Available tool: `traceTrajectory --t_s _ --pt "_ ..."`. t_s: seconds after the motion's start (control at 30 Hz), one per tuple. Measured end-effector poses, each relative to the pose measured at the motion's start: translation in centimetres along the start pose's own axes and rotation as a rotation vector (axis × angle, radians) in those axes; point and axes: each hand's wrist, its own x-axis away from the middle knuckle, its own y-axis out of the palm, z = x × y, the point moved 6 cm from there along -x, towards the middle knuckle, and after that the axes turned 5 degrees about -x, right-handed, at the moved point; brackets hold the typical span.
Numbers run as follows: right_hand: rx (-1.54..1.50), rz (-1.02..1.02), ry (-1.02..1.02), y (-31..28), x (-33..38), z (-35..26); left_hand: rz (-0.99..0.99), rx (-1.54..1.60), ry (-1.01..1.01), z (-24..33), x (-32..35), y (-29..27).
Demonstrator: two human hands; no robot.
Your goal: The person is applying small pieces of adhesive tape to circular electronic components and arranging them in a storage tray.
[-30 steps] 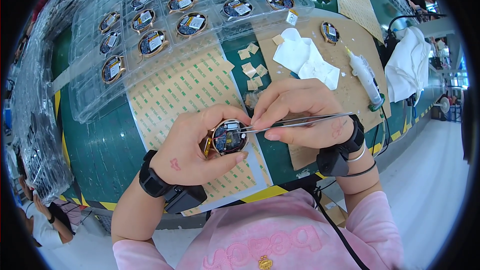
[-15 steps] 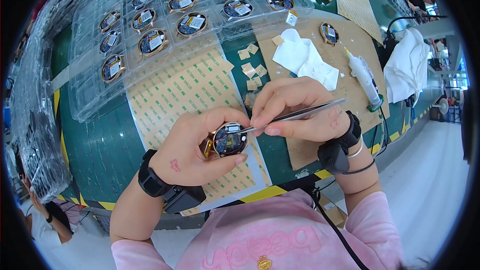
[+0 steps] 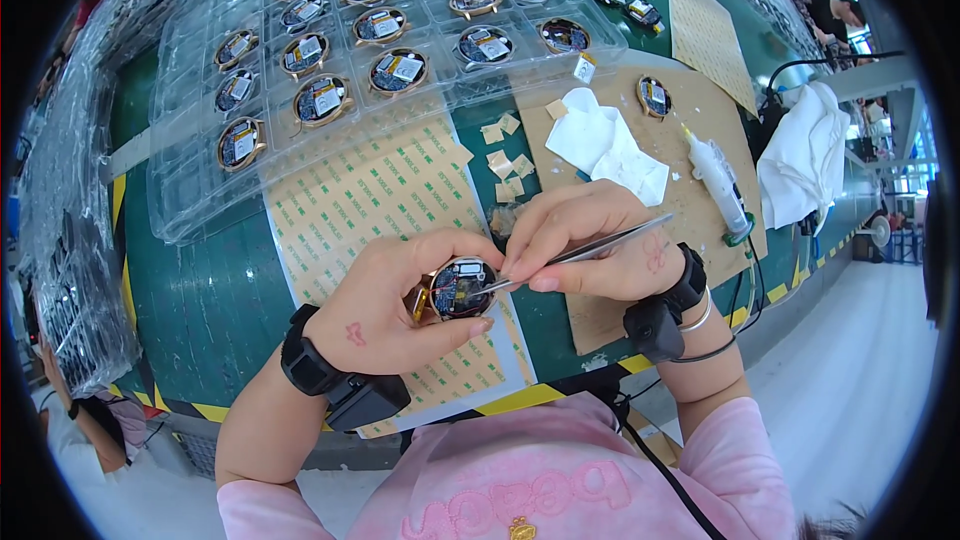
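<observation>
Between the fingers and thumb of my left hand (image 3: 395, 305) is a round, gold-rimmed watch case (image 3: 462, 285), its dark circuit board facing up. A small orange-yellow flap (image 3: 417, 302) sticks out at its left side, by my palm. My right hand (image 3: 585, 240) is closed on a pair of metal tweezers (image 3: 590, 247) in a pinch. The tweezers slant down to the left, and their tips reach inside the case, over the board. Whether the tips grip a part is too small to tell. Both hands are above a sheet of tan adhesive pieces (image 3: 375, 205) with green print.
Clear plastic trays (image 3: 185, 210) of several opened watch cases stand at the back left. On a brown board (image 3: 600, 310) at right lie white paper (image 3: 625, 155), a white glue-gun-like tool (image 3: 718, 180) with a cable, and another case (image 3: 654, 97). Loose tan squares (image 3: 500, 162) lie between.
The tweezer tips have shifted from the upper part of the board towards its middle right. Both hands and the case sit slightly lower in view, and the whole view has shifted a little.
</observation>
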Motion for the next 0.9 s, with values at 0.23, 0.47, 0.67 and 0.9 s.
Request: traceTrajectory --t_s 0.23,0.47,0.67,0.9 --pt "-0.009 0.084 -0.002 0.1 0.2 -0.5 0.038 -0.002 0.033 0.0 0.0 -0.2" --pt "0.194 0.07 -0.047 0.2 0.2 -1.4 0.018 -0.032 0.015 0.0 -0.2 -0.2" --pt "0.094 0.045 0.018 0.1 0.2 -0.3 -0.012 -0.076 0.014 0.1 -0.1 0.1" --pt "-0.04 0.049 0.045 -0.3 0.0 0.5 -0.032 -0.042 0.0 -0.2 0.0 0.2"
